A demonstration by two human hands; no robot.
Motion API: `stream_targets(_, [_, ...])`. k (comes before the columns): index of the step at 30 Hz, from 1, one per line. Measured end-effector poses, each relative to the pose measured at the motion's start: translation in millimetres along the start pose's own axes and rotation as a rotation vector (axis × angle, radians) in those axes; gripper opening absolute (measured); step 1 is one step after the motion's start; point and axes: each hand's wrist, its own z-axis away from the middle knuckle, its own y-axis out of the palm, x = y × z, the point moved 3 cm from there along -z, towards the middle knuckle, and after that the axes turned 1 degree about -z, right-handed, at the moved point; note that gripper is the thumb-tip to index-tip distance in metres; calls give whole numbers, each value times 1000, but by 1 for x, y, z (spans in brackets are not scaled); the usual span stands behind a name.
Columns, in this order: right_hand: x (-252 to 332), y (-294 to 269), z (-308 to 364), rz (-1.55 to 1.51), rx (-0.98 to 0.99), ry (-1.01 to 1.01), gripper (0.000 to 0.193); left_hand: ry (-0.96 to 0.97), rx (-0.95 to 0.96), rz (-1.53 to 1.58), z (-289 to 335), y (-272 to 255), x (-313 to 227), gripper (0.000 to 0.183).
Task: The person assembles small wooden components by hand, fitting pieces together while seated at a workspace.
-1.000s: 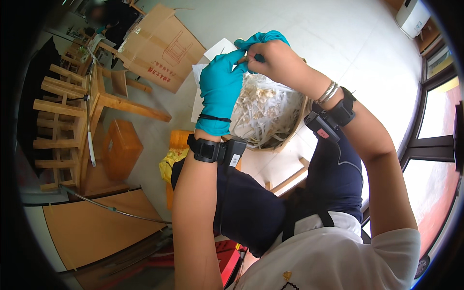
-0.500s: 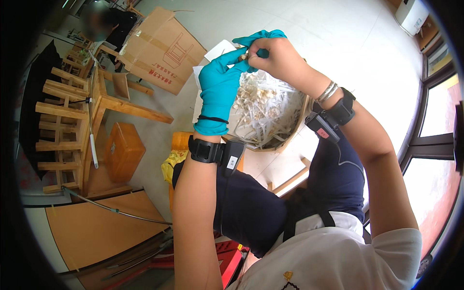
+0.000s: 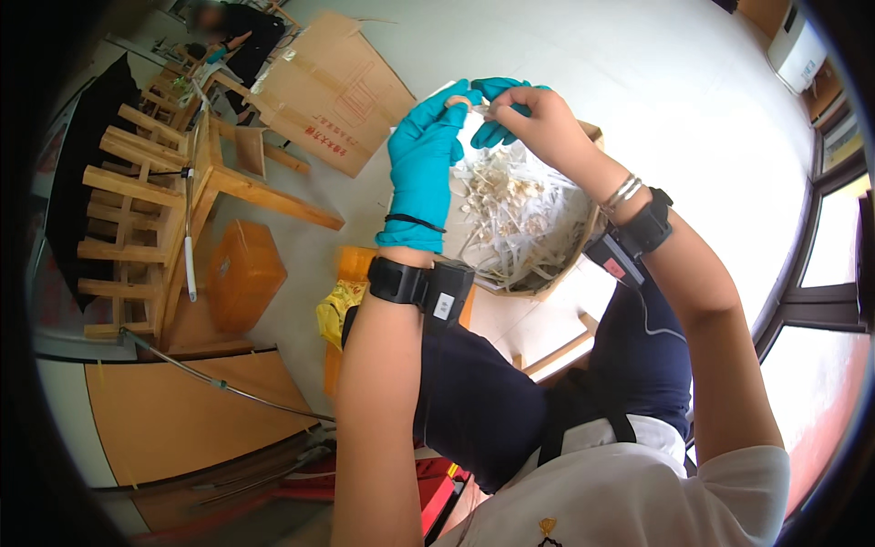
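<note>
My left hand point(image 3: 427, 150) wears a teal rubber glove with a black band at the wrist; its fingers are curled and closed. A skin-toned bit shows at its fingertips, and I cannot tell what it is. My bare right hand point(image 3: 538, 118) pinches close beside it, thumb against forefinger. A small pale thing seems to lie between the two hands, too small to name. More teal glove material point(image 3: 495, 133) shows behind the right fingers; whether it is a separate glove is unclear. Below the hands stands a cardboard container point(image 3: 594, 139) of white paper-like strips point(image 3: 524, 205) and pale crumbs.
A big cardboard box point(image 3: 337, 100) stands ahead to the left. Wooden stools point(image 3: 137, 196) rest on a wooden table point(image 3: 214, 178), with an orange box point(image 3: 246, 273) below. A yellow bag point(image 3: 342, 310) is by my left knee. Another person point(image 3: 251, 46) is at the far left.
The brownish bit that showed between my fingers is no longer visible there. My hands have drawn slightly apart, with more teal material showing below my right fingers. The whole view has shifted a little.
</note>
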Motion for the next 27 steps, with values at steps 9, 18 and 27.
stream_targets(9, [21,18,0,-294,245,238,35,-46,38,168,10,0,-10,22])
stream_targets(18, [22,11,2,-337,307,219,27,47,35,65,2,-5,-3,20])
stream_targets(27, [16,9,0,-101,228,5,27,180,97,-68,5,0,-4,24])
